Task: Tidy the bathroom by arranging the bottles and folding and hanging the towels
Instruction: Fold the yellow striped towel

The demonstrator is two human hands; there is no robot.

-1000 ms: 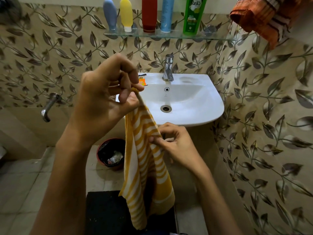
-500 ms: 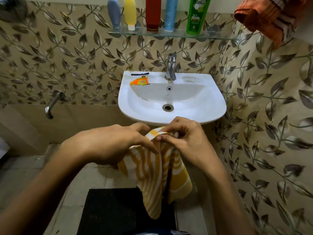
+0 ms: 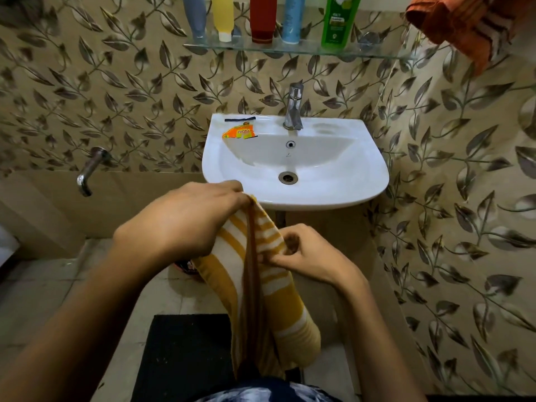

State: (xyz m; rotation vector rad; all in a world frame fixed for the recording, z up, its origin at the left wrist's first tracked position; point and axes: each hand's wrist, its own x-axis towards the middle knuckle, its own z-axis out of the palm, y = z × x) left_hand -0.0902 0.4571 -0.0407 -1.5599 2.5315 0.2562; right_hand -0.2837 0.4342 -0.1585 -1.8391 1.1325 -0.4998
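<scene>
A yellow-and-white striped towel [image 3: 255,274] hangs folded lengthwise in front of the white basin [image 3: 295,169], a dark crease running down its middle. The left hand [image 3: 179,221] pinches its top corner just below the basin's front rim, fingers curled over the cloth. The right hand [image 3: 307,256], lower and to the side, pinches the towel's right edge between thumb and fingertips. The cloth drops from both grips toward the floor, and its lower end passes behind the person's dark patterned clothing at the bottom of the view.

On the glass shelf [image 3: 290,49] above the tap [image 3: 293,107] stand five bottles in a row: grey [image 3: 195,15], yellow [image 3: 223,17], red [image 3: 262,18], blue [image 3: 293,20] and green [image 3: 339,21], their tops cut off by the frame. An orange striped towel [image 3: 461,24] hangs at the upper right, only partly in view. An orange sachet [image 3: 239,132] lies on the basin's left ledge beside a thin dark strip, perhaps a comb. A black mat [image 3: 185,355] covers the floor below, and a dark round bin peeks from behind the left wrist, mostly hidden.
</scene>
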